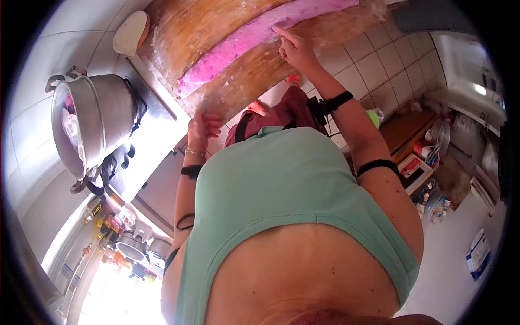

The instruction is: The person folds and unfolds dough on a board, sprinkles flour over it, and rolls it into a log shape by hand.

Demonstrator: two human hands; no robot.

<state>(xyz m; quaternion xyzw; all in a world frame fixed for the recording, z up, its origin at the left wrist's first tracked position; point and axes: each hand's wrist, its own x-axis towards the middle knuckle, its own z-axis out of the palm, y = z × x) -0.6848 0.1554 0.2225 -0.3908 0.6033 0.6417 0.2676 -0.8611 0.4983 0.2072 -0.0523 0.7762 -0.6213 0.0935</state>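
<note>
A long pink log of dough (233, 51) lies diagonally across a floured wooden board (195, 27). My right hand (298, 51) is at the log's near side, with the index finger stretched out onto the dough and the other fingers curled in; I see nothing held in it. At the board's near edge, below the log's left end, is my left hand (203, 130). Its fingers are slightly bent and apart, with nothing in them, and it does not touch the dough.
Left of the board stands a large metal pot (100, 119) with cloth or plastic inside. A pale oval dish (131, 33) sits at the board's far left corner. Smaller pots (131, 246) are at lower left. A wooden cabinet (406, 132) with clutter is at right.
</note>
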